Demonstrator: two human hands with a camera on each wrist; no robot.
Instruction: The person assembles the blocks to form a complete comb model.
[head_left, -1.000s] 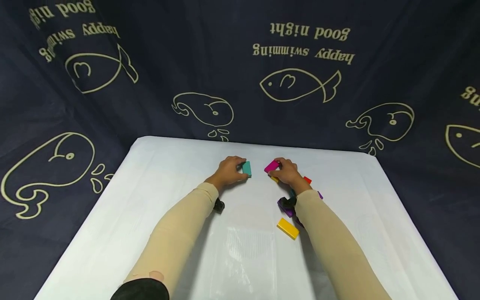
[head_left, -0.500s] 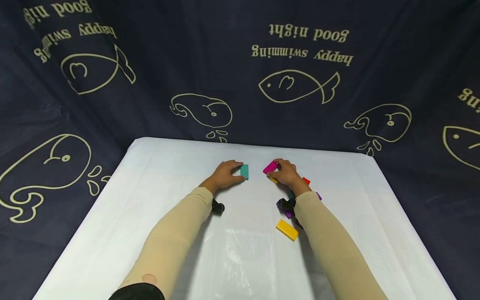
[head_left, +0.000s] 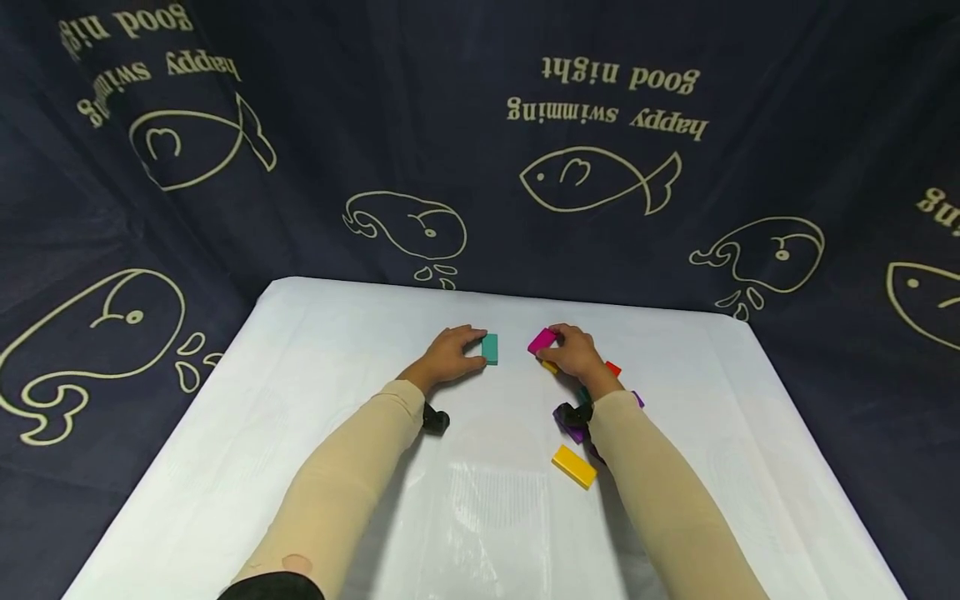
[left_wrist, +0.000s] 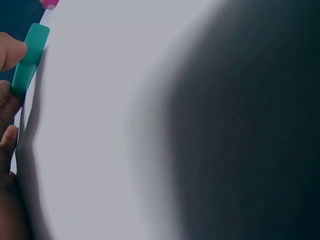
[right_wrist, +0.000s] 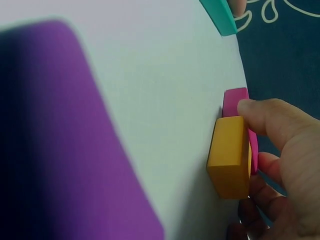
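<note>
Near the far side of the white table, my left hand (head_left: 448, 357) pinches a teal rectangular block (head_left: 490, 349) between thumb and fingers. In the left wrist view the thumb lies against one side of this teal block (left_wrist: 31, 57), with fingertips at its lower end. My right hand (head_left: 577, 350) grips a magenta block (head_left: 542, 341) across a short gap to the right. A yellow-orange block (right_wrist: 230, 145) stands close beside the magenta block (right_wrist: 235, 100) in the right wrist view, partly covering it. The hand itself hides part of the magenta block.
Around the right wrist lie a red block (head_left: 613, 368), a purple block (head_left: 570, 427) and a dark green one (head_left: 582, 396), partly hidden by the arm. A yellow block (head_left: 574, 467) lies nearer. A dark fish-print cloth (head_left: 480, 150) hangs behind the white table (head_left: 337, 333).
The left hand has drawn the teal block slightly nearer and turned it a little straighter. My right hand and the magenta block look nearly unmoved; the head view has shifted slightly.
</note>
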